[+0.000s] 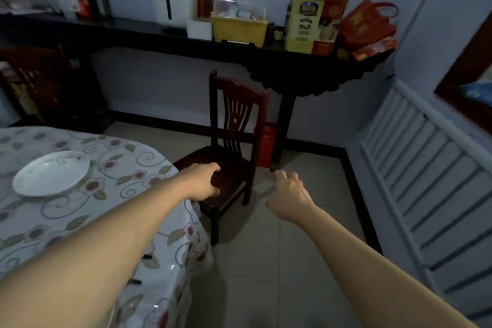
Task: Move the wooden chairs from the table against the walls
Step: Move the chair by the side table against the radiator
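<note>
A dark wooden chair (234,125) stands beside the round table (111,176) with a flowered cloth, its slatted back toward the far wall. My left hand (202,181) hovers over the near edge of the chair's seat, fingers curled and apart, holding nothing. Stretched out over the floor tiles to the right of the chair, my right hand (288,196) has its fingers spread and touches nothing. A second dark chair (34,82) shows dimly at the far left behind the table.
A white plate (50,173) lies on the table. A long dark console shelf (186,40) along the far wall carries boxes, a yellow bin and red bags. A red box (267,141) stands under it. A white radiator (426,168) lines the right wall.
</note>
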### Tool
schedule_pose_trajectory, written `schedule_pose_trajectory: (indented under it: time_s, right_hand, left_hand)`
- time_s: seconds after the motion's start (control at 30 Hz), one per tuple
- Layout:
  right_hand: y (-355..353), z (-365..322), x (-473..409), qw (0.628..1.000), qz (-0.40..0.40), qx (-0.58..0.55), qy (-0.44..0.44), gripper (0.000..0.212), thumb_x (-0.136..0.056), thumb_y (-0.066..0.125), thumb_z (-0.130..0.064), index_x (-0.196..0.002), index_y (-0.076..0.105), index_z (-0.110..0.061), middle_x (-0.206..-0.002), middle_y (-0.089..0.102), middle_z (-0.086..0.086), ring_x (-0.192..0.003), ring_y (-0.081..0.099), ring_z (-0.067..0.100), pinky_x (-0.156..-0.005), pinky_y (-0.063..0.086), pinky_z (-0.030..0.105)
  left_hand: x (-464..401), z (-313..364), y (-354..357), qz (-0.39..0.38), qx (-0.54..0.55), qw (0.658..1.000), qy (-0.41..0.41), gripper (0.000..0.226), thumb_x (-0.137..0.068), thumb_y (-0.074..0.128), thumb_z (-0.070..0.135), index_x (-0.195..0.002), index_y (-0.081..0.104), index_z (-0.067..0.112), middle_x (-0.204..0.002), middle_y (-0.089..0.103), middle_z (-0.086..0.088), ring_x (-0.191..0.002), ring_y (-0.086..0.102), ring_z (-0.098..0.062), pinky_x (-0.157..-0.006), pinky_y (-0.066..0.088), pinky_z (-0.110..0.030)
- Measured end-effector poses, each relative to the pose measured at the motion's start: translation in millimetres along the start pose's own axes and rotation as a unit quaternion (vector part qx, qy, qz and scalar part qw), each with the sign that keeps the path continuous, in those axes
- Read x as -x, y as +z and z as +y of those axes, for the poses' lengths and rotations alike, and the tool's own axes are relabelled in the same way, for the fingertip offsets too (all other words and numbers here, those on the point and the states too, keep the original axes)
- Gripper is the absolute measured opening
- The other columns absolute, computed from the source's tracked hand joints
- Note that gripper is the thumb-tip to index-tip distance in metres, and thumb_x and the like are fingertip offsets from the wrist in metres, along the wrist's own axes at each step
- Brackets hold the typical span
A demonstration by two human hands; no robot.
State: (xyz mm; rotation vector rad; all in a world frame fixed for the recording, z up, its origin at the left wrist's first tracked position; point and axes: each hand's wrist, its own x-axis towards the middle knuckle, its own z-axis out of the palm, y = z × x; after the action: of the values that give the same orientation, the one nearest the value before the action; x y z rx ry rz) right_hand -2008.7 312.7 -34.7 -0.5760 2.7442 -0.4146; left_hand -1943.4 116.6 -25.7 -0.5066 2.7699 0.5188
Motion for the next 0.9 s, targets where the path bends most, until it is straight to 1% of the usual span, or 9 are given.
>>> schedule_pose_trajectory:
  time_s: [0.1,0.27,0.43,0.5,0.6,0.73,0.8,0.9]
  right_hand:
    - [-12,2,-57,1.0,-0.007,0.002,-0.028,0.069,-0.087,0.062,-0.032,-0.143,0.027,-0.01,-0.144,0.031,0.017,-0.133,0.035,0.034,-0.109,0.039,0.043]
    - [-42,3,-154,0.998,-0.012,0.017,-0.066,0.069,-0.087,0.063,-0.032,-0.142,0.028,-0.01,-0.142,0.033,0.018,-0.13,0.038,0.035,-0.107,0.04,0.043]
    - [-62,-7,-231,0.996,-0.019,0.018,-0.09,0.062,-0.086,0.065,-0.03,-0.135,0.034,-0.009,-0.139,0.036,0.018,-0.129,0.039,0.036,-0.106,0.041,0.045]
    - [-64,-16,-260,0.995,-0.024,0.021,-0.098,0.065,-0.085,0.066,-0.03,-0.137,0.033,-0.01,-0.139,0.036,0.018,-0.129,0.039,0.035,-0.106,0.042,0.044]
    - [-66,-33,-303,0.994,-0.026,0.021,-0.101,0.071,-0.085,0.066,-0.029,-0.142,0.028,-0.012,-0.141,0.035,0.017,-0.131,0.038,0.034,-0.106,0.042,0.044]
    - [-71,-55,-360,0.995,-0.025,0.019,-0.094,0.079,-0.085,0.066,-0.028,-0.147,0.019,-0.012,-0.147,0.029,0.018,-0.136,0.033,0.034,-0.11,0.038,0.044]
    - [-76,-67,-391,0.996,-0.018,0.018,-0.089,0.079,-0.086,0.064,-0.027,-0.148,0.018,-0.013,-0.148,0.028,0.017,-0.136,0.033,0.034,-0.111,0.038,0.043]
    - [-83,-81,-431,0.997,-0.018,0.011,-0.071,0.078,-0.087,0.063,-0.027,-0.148,0.017,-0.014,-0.147,0.029,0.016,-0.136,0.033,0.032,-0.11,0.038,0.042]
  left_hand:
    - [-40,2,-12,0.002,0.01,1.0,-0.024,0.07,-0.09,0.062,0.031,-0.148,0.026,0.024,-0.15,0.037,-0.007,-0.129,0.047,-0.025,-0.097,0.044,-0.031]
    - [-111,19,-36,0.023,0.042,0.997,-0.053,0.07,-0.091,0.061,0.029,-0.149,0.024,0.021,-0.15,0.039,-0.007,-0.132,0.044,-0.025,-0.103,0.039,-0.03]
    - [-170,30,-57,0.045,0.041,0.997,-0.044,0.067,-0.091,0.06,0.03,-0.148,0.026,0.022,-0.144,0.045,-0.008,-0.125,0.048,-0.026,-0.097,0.043,-0.032]
    - [-194,26,-69,0.049,0.037,0.997,-0.041,0.066,-0.091,0.06,0.029,-0.147,0.026,0.02,-0.145,0.044,-0.009,-0.126,0.048,-0.025,-0.096,0.043,-0.031]
    - [-234,13,-89,0.047,0.045,0.997,-0.046,0.073,-0.092,0.059,0.028,-0.151,0.017,0.019,-0.153,0.033,-0.01,-0.136,0.039,-0.026,-0.105,0.038,-0.033]
    - [-299,-11,-114,0.039,0.056,0.997,-0.046,0.076,-0.092,0.06,0.028,-0.152,0.014,0.022,-0.156,0.028,-0.009,-0.14,0.033,-0.027,-0.111,0.035,-0.037]
    - [-335,-24,-130,0.041,0.057,0.997,-0.04,0.074,-0.092,0.059,0.028,-0.151,0.016,0.021,-0.156,0.029,-0.008,-0.14,0.034,-0.026,-0.111,0.036,-0.037]
    - [-383,-38,-148,0.032,0.049,0.998,-0.036,0.068,-0.092,0.058,0.025,-0.149,0.021,0.018,-0.149,0.038,-0.01,-0.133,0.042,-0.028,-0.105,0.041,-0.037]
